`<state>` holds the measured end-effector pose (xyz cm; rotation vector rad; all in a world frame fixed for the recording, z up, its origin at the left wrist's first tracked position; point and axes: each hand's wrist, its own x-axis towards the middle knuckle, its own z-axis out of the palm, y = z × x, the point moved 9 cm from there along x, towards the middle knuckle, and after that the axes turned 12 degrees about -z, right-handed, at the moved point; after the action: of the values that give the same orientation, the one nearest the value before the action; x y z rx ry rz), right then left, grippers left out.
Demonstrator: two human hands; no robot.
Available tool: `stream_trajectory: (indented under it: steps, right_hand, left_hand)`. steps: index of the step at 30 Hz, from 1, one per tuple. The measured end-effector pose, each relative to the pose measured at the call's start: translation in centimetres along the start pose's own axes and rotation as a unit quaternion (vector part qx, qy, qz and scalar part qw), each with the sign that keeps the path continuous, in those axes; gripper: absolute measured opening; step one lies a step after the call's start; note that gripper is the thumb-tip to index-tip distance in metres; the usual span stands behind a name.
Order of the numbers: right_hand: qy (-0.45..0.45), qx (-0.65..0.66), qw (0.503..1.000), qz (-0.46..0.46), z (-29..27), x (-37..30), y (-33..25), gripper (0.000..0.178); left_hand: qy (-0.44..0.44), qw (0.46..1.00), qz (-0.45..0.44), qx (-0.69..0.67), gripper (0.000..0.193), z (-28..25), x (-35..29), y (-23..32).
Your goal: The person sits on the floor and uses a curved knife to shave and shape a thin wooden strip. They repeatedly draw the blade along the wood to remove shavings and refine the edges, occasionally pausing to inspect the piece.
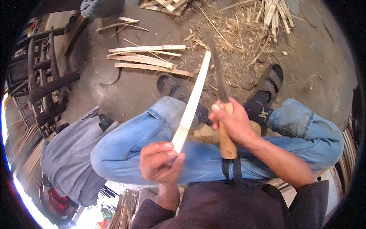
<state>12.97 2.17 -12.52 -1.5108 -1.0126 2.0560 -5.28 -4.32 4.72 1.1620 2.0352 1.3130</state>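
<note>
My left hand (162, 163) pinches the lower end of a pale bamboo strip (193, 101), which slants up and away to the right. A darker node band crosses the strip a little above my fingers. In my right hand (237, 121) is a knife (228, 147), gripped by its thick wooden handle. Its long dark blade points away from me, just right of the strip and apart from it at the tip. A black strap (231, 171) hangs below the handle's end, over my lap.
Several split bamboo strips (146, 57) lie on the floor (141, 89) ahead. Thin shavings (244, 42) cover the ground beyond my sandalled feet, with more strips (276, 17) at far right. A dark metal frame (44, 72) stands at left, near a grey cloth (70, 160).
</note>
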Motion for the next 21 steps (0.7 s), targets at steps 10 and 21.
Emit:
stream_trajectory:
  steps: [10,21]
  right_hand:
    - [0.113,0.149,0.981,-0.052,-1.2,1.1,-2.0,0.033]
    - [0.008,-0.217,0.976,0.0,-8.0,4.6,0.3,0.042]
  left_hand:
    - [-0.136,0.925,-0.323,-0.15,0.031,5.6,-4.5,-4.4]
    - [-0.349,0.723,-0.558,-0.21,0.034,14.1,-7.6,-9.6]
